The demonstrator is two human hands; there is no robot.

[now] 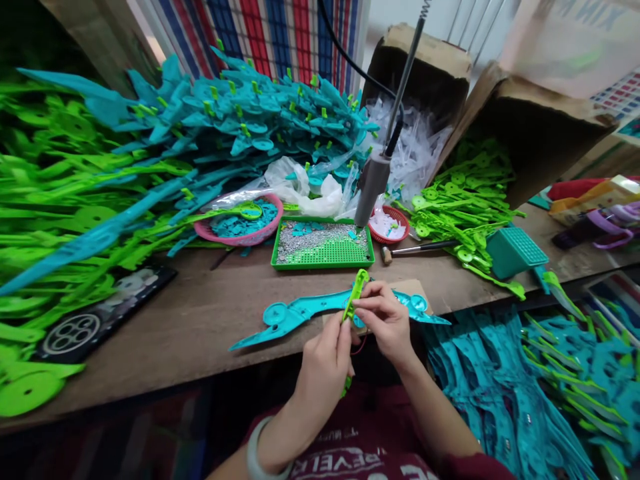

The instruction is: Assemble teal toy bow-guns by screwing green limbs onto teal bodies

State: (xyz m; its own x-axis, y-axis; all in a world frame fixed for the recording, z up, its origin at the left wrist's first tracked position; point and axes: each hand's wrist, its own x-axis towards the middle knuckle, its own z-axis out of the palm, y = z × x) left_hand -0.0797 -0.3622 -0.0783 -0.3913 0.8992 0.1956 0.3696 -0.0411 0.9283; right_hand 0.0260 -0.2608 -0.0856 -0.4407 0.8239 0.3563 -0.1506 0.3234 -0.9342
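My left hand (pixel 327 357) is closed round a narrow lime-green plastic part (pixel 357 290), which it holds up at a slant. Against the side of that part, my right hand (pixel 387 320) pinches its fingertips together; whatever is between them is too small to make out. Below and behind both hands, a long turquoise bow-shaped plastic piece (pixel 305 308) lies on the bench, its middle partly covered by the hands. A piece of cardboard (pixel 415 288) shows under its right half.
A grey electric screwdriver (pixel 373 187) hangs over a green tray (pixel 323 265) of small screws. Baskets, pink (pixel 240 239) and red (pixel 406 230), flank the tray. A hammer (pixel 420 249) lies to the right. Piles of green parts (pixel 75 180) and turquoise parts (pixel 225 120) crowd the wooden bench (pixel 200 333).
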